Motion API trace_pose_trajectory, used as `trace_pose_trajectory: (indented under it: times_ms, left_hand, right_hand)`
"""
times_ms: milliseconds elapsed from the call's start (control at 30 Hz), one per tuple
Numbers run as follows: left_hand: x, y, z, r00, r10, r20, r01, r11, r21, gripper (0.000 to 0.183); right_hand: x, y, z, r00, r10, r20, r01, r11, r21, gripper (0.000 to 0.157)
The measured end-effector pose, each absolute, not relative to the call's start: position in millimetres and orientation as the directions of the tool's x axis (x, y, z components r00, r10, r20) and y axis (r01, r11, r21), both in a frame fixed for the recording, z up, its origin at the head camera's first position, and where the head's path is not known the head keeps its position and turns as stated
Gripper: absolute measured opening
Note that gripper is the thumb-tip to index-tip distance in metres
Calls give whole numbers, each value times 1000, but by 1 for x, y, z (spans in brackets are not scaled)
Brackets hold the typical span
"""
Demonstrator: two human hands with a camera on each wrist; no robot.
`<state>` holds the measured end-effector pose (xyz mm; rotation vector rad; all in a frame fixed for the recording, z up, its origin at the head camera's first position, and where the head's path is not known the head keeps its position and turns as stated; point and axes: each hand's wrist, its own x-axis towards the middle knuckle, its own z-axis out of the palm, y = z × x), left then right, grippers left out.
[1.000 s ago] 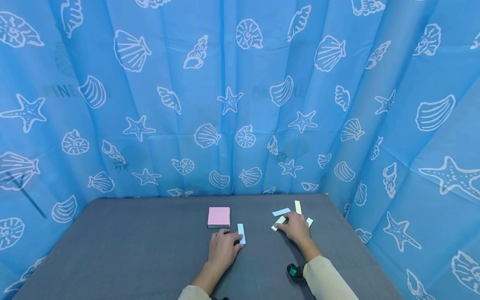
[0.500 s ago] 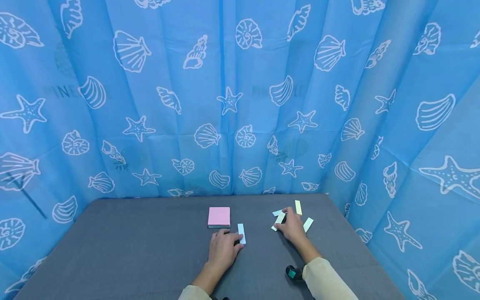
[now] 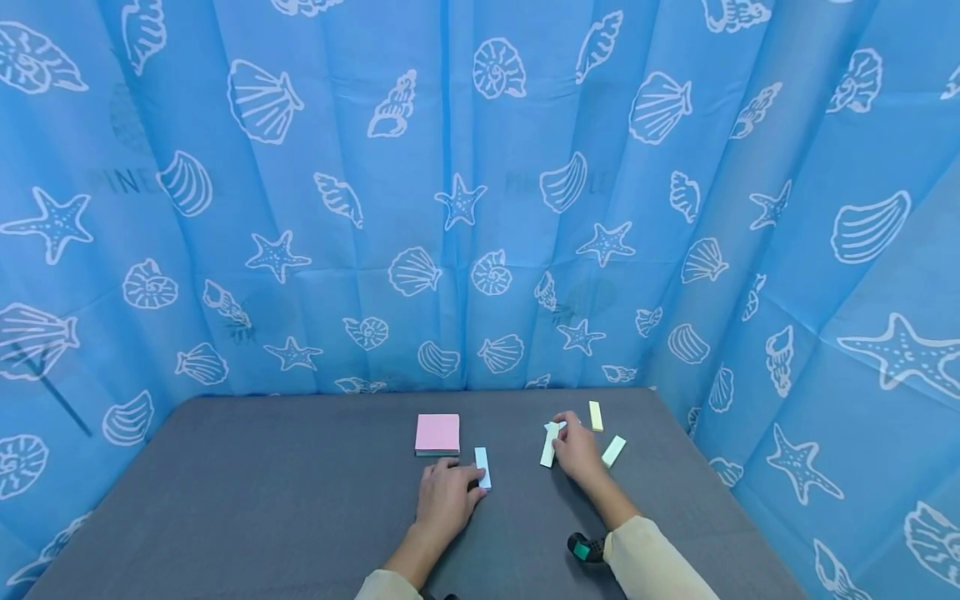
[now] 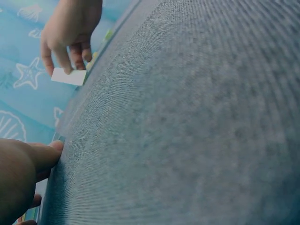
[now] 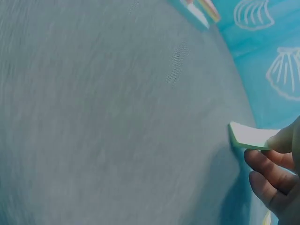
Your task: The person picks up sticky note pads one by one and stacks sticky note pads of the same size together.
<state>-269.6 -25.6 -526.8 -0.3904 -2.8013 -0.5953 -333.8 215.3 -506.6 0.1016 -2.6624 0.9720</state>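
Observation:
My left hand holds a narrow light blue sticky-note pad on the grey table, thumb and fingers at its near end. Farther right, my right hand pinches a narrow pale green sticky-note pad. The right wrist view shows this green pad between thumb and fingers, lifted at a slant with its shadow below. Another blue strip lies partly hidden behind the right hand and the green pad. A yellow strip and a second pale green strip lie just right of that hand.
A square pink-topped stack of sticky notes sits beyond my left hand. The grey table ends at a blue shell-print curtain behind and on the right. A black strap-like device is at my right wrist.
My right hand has shifted left and taken the pale green pad with it, turning it more upright. The second green strip and the yellow strip have come into fuller view. My left hand stays put.

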Motion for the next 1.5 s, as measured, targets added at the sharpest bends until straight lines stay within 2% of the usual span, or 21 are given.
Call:
trace_pose_trajectory:
  times_ms: [233, 367, 767, 1167, 1500]
  left_hand:
    - [-270, -25, -528, -932, 196, 306, 304, 882, 360, 32]
    - [-270, -24, -529, -933, 194, 302, 301, 881, 366, 32]
    - [-270, -21, -529, -947, 157, 281, 258, 893, 369, 33]
    - [-271, -19, -528, -959, 149, 243, 233, 901, 366, 33]
    - [-271, -19, -527, -956, 136, 261, 231, 894, 383, 39]
  right_hand:
    - [-332, 196, -493, -948, 25, 316, -205, 711, -673, 30]
    - [-331, 184, -490, -962, 13, 273, -200, 648, -735, 29]
    - [-335, 147, -501, -980, 32, 195, -159, 458, -875, 29]
    - [-343, 129, -510, -983, 91, 160, -112, 391, -914, 32]
    - [-347, 124, -515, -983, 47, 177, -132, 488, -863, 28]
